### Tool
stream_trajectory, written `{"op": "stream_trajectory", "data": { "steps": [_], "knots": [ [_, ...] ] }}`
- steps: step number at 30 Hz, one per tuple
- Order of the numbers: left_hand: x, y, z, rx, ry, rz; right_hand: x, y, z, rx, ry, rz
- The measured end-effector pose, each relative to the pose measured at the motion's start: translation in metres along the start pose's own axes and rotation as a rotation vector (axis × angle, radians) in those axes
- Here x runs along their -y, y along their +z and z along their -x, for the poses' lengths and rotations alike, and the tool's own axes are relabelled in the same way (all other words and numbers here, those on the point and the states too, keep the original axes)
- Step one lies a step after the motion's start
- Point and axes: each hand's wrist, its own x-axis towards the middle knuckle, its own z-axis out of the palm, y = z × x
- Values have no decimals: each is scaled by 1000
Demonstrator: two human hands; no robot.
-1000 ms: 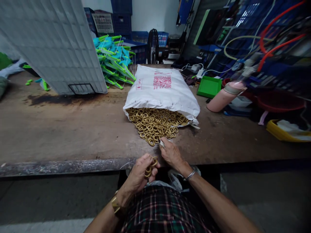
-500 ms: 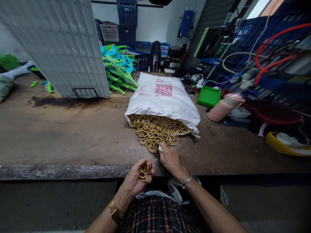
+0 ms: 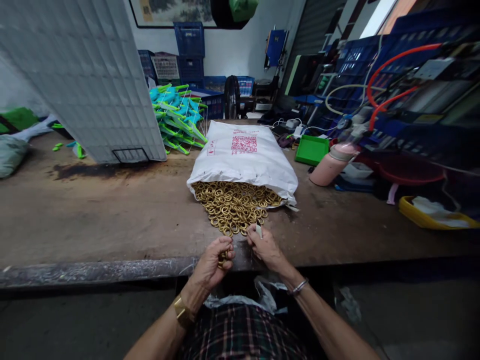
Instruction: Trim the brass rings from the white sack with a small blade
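Note:
My left hand (image 3: 210, 262) is closed around several brass-coloured rings (image 3: 222, 258) above the table's front edge. In my right hand (image 3: 268, 250), just to the right of it, is a small flat pale tool (image 3: 259, 230) with a dark tip; its exact kind is unclear. The right fingers are closed, and whether they also pinch a ring cannot be made out. Just beyond both hands, a heap of loose brass-coloured rings (image 3: 228, 207) spills out of the open mouth of a white woven sack (image 3: 221, 162) with red print, lying on its side.
The wooden table (image 3: 112, 220) holds a tall grey panel (image 3: 112, 90) on the left, with green and blue plastic pieces (image 3: 178, 117) behind it. To the right stand a green tray (image 3: 312, 149), a pink bottle (image 3: 330, 165) and a yellow basket (image 3: 416, 212).
My right hand has drawn back slightly from the ring heap, and the pale tool now points upward. The left hand has turned and its fingers have closed further over the rings. The view has tilted up.

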Motion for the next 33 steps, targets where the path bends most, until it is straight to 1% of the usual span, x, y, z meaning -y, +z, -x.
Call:
{"op": "stream_trajectory", "data": {
  "steps": [3,6,8,11,15,18,21,26,28,31,33],
  "knots": [
    [3,6,-2,-37,110,-144,5,3,6,31,118,-166],
    [6,10,-4,-101,200,-300,10,5,10,93,134,-228],
    [8,11,-5,-122,224,-403,10,6,10,123,112,-209],
    [10,12,-5,-107,228,-515,6,9,11,132,71,-152],
    [14,13,-3,-110,241,-593,-3,11,11,72,34,-75],
    [18,15,-1,-111,241,-648,-5,9,10,25,15,-1],
    [22,17,0,-101,199,-648,-3,6,10,17,-16,49],
    [23,18,-1,-26,62,-550,1,3,13,27,-69,106],
    [24,18,-1,-3,55,-517,2,2,15,31,-87,110],
    [25,18,0,28,80,-489,1,0,15,42,-105,112],
    [26,17,1,38,92,-481,-3,-3,15,1,-112,174]
  ]
}}
